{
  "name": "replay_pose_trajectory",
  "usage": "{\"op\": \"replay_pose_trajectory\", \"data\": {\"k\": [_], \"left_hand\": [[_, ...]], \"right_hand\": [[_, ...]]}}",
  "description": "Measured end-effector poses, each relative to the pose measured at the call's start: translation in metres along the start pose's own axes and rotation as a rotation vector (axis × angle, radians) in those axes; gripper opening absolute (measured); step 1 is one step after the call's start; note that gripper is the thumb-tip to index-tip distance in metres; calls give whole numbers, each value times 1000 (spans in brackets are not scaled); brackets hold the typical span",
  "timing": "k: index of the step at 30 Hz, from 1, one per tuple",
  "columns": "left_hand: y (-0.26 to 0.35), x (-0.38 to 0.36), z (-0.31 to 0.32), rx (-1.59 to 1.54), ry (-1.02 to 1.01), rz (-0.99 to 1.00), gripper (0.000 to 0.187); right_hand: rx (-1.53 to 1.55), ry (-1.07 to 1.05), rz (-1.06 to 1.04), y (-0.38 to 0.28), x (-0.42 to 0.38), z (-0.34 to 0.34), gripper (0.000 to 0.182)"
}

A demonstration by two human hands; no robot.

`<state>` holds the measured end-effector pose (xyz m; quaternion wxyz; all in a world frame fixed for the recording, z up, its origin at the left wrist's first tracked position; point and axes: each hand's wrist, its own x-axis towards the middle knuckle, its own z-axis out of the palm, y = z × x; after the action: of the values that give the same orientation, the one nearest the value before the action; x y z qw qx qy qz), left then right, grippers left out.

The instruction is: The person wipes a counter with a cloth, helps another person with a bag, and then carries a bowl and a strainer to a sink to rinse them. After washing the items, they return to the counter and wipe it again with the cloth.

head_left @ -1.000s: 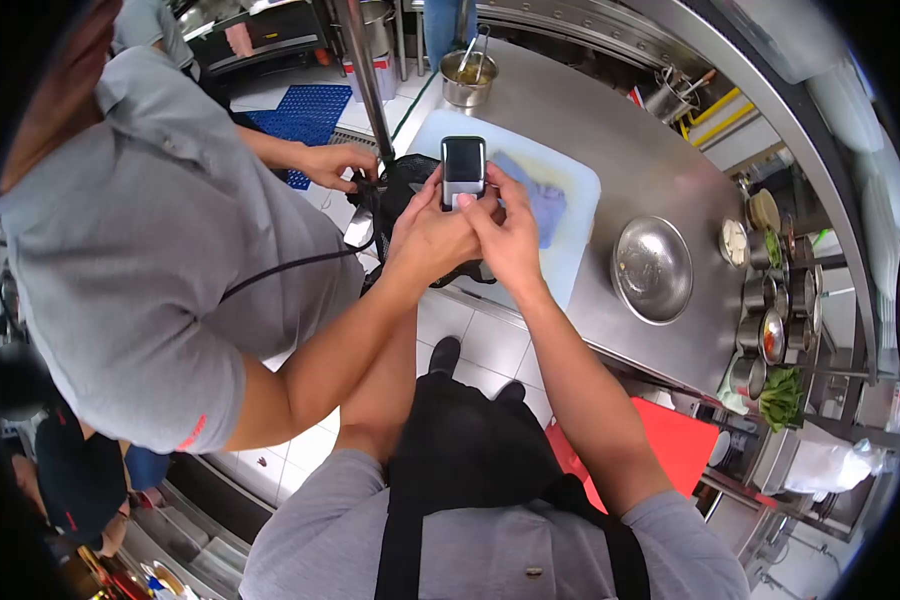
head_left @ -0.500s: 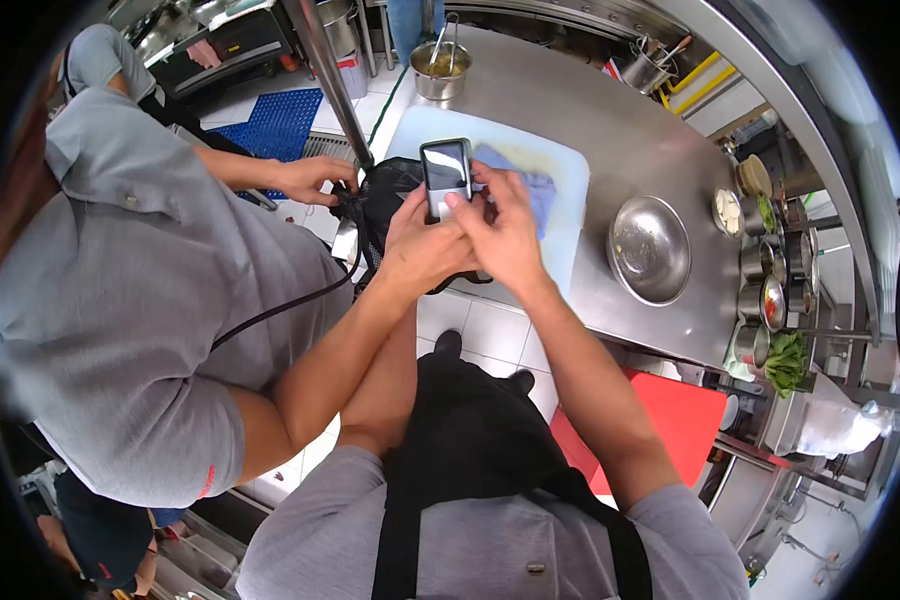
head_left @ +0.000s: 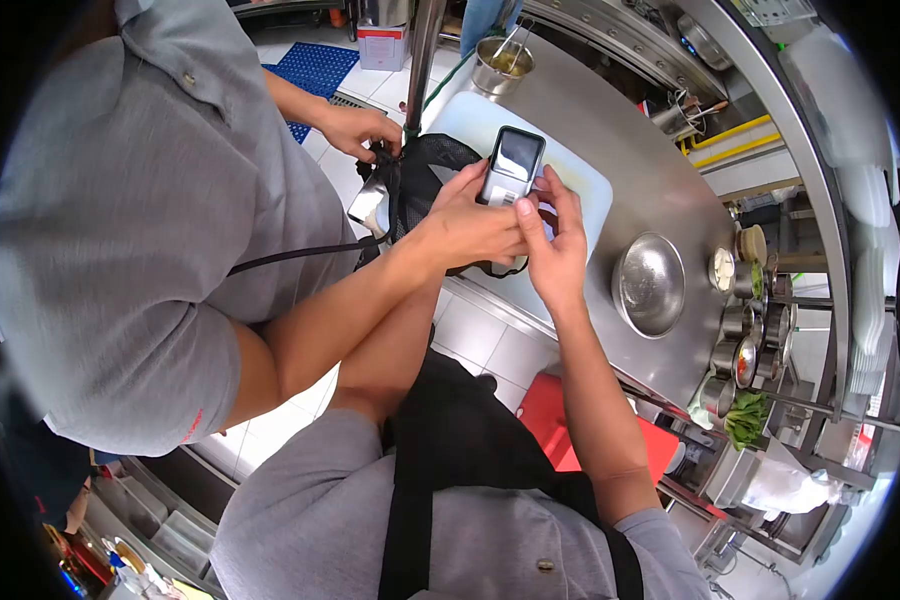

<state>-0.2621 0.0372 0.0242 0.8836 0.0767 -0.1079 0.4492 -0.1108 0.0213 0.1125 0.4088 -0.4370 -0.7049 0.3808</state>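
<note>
A small silver handheld device (head_left: 510, 188) with a dark glossy screen is held upright, slightly tilted, above a white cutting board (head_left: 595, 195). My right hand (head_left: 558, 245) has its thumb on the device's lower front and its fingers bent along the right side. A co-worker's hand (head_left: 470, 232) reaches across and grips its lower left. Under that arm runs my left forearm (head_left: 400, 350); my left hand is mostly hidden there. A black mesh bag (head_left: 430, 160) lies behind and left of the device. The co-worker's other hand (head_left: 363, 130) touches the bag's edge near a post.
On the steel counter (head_left: 610, 120) stand a large metal bowl (head_left: 650, 285) and a small pot (head_left: 503, 68) with utensils. Several ingredient containers line the right side. A metal post (head_left: 422, 70) rises at the left corner. The co-worker (head_left: 150, 250) stands close on my left, with a black cord hanging between.
My view has turned and shifted, so the counter sits differently. The device now leans to the right. My right thumb has moved toward its lower edge.
</note>
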Motion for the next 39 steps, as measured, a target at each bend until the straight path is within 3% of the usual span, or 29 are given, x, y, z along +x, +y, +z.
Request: {"op": "replay_pose_trajectory", "data": {"k": [2,4,13,19,26,31,39], "left_hand": [[1,2,-2,33,46,11,59],[4,5,-8,-44,-92,-17,61],[4,6,-23,-216,-237,-98,68],[6,6,-24,21,-17,-42,74],[1,4,-29,-57,-33,-104,80],[0,4,-41,-209,-164,-176,89],[-9,2,-33,-112,-172,-91,88]], "right_hand": [[-20,22,-50,2,0,0,62],[-16,22,-45,0,0,-1,62],[-17,17,-28,-4,-5,-5,56],[-19,12,-23,-7,-7,-10,52],[-33,14,-25,-5,-10,-13,51],[-27,13,-31,-7,-13,-17,51],[-28,20,-25,-1,-19,-22,50]]}}
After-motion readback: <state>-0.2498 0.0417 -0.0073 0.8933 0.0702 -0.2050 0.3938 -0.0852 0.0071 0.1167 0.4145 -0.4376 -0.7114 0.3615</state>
